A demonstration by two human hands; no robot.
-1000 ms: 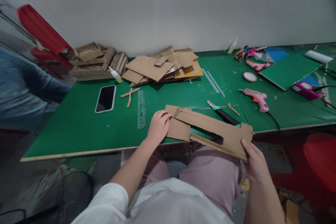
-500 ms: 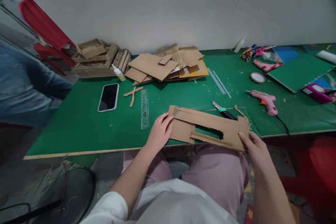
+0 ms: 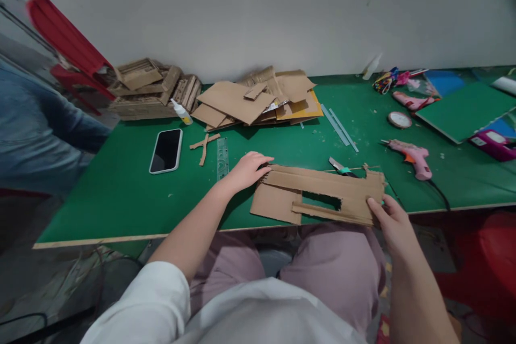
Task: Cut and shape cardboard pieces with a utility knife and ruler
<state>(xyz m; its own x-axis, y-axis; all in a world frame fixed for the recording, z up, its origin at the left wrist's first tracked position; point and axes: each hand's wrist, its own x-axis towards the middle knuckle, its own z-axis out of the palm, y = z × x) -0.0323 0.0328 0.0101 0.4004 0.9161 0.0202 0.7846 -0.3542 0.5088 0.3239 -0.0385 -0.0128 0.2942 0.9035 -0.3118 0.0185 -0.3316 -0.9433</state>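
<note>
A brown cardboard cutout [image 3: 322, 180] with a long slot lies slanted near the table's front edge. My right hand [image 3: 392, 219] grips its right end, thumb on top and fingers underneath. At its upper left end, my left hand [image 3: 250, 169] pinches the long strip's tip between thumb and fingers. A flat rectangular cardboard piece [image 3: 276, 201] lies partly beneath the strip. Behind the cutout rests a utility knife [image 3: 341, 166], its handle partly covered. Left of my left hand is a clear plastic ruler [image 3: 222, 156], its lower end hidden by my arm.
A phone [image 3: 166, 150], cardboard strips [image 3: 205, 145] and a glue bottle [image 3: 182, 113] occupy the left side. Cardboard scraps [image 3: 237, 101] are piled along the wall. To the right are a pink glue gun [image 3: 415, 158] and a tape roll [image 3: 400, 120]. A person's denim sleeve [image 3: 48, 113] shows at far left.
My left hand has shifted up to the strip's upper corner, with its fingers reaching over the end. The strip has tilted slightly, and more of the rectangular piece shows. My right hand keeps its grip.
</note>
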